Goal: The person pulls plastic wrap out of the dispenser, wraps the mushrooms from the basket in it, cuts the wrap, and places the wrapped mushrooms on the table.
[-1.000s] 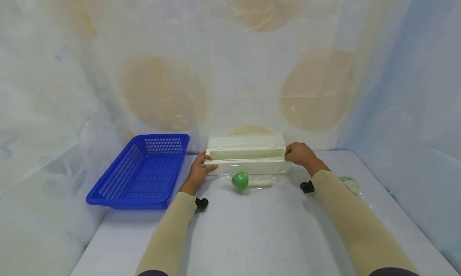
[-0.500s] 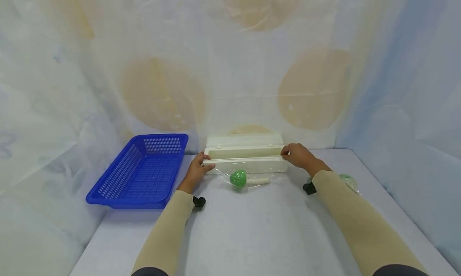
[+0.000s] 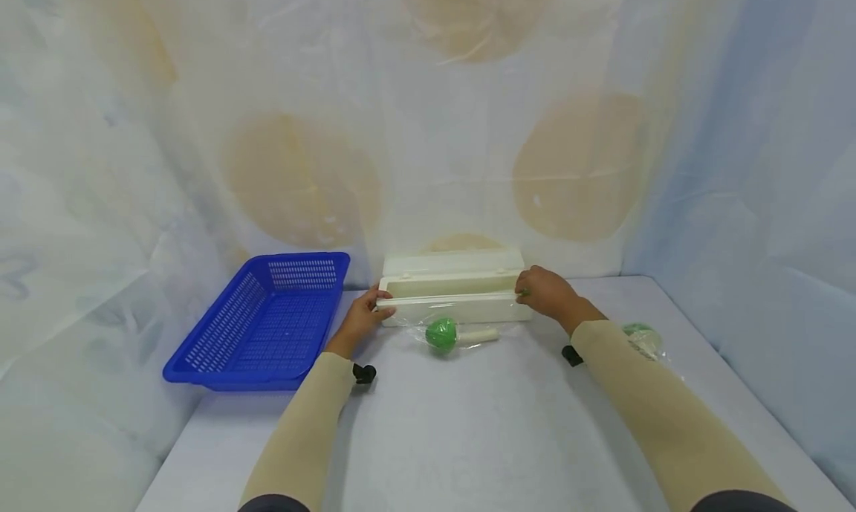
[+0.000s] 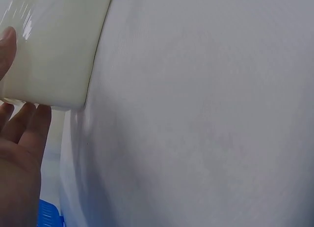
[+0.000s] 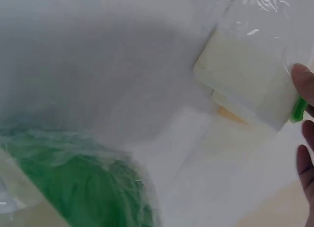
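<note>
A long off-white box (image 3: 461,308) lies at the back of the table, its lid (image 3: 455,261) tipped up behind the hollow inside. It looks like a cling film dispenser, and clear film hangs over its front. My left hand (image 3: 362,320) grips the box's left end, thumb on the front face and fingertips at the end. At the right end my right hand (image 3: 547,295) pinches a small green tab (image 5: 298,109) on the front top edge. Before the box, a green-headed thing with a white handle (image 3: 443,335) lies under clear film.
To the left stands a blue perforated basket (image 3: 267,326). A film-wrapped green and pale thing (image 3: 643,338) lies by the right forearm, seen close up as a green bundle (image 5: 88,187) in the right wrist view. Plastic sheeting hangs behind and at both sides.
The right hand has slid a little left along the front top edge, and the green tab now shows at its fingertips. The left hand keeps its hold on the box.
</note>
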A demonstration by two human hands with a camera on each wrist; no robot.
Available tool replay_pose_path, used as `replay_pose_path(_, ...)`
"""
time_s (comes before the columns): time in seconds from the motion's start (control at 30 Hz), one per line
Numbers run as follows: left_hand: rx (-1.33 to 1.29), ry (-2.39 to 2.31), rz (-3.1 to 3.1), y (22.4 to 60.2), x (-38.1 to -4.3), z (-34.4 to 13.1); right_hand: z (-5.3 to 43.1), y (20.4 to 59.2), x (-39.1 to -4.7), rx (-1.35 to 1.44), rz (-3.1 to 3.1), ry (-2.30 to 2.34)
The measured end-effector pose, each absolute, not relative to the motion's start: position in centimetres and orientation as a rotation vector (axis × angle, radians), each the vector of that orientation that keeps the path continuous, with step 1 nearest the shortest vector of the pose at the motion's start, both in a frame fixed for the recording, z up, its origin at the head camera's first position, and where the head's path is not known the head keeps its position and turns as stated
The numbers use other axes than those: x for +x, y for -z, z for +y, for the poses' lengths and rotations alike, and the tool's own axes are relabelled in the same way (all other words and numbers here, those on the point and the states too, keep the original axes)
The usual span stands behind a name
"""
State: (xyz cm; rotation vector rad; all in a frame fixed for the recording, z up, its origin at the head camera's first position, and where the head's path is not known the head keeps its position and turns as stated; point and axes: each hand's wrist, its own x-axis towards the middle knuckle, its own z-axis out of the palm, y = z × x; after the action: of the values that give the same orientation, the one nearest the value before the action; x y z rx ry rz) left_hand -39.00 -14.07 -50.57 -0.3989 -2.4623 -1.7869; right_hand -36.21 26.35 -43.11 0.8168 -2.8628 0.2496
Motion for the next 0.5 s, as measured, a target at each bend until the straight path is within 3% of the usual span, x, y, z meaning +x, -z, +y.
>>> replay_pose_path(0.2, -0.434, 1.770, -2.477, 50.6, -39.0, -14.5, 26.4, 44.1, -36.6, 0.884, -2.714, -0.155)
replay_pose_path(0.5, -0.440, 1.804, -2.493, 50.5, -39.2, -14.5, 27.9, 44.6, -36.8, 0.691, -2.844, -0.664)
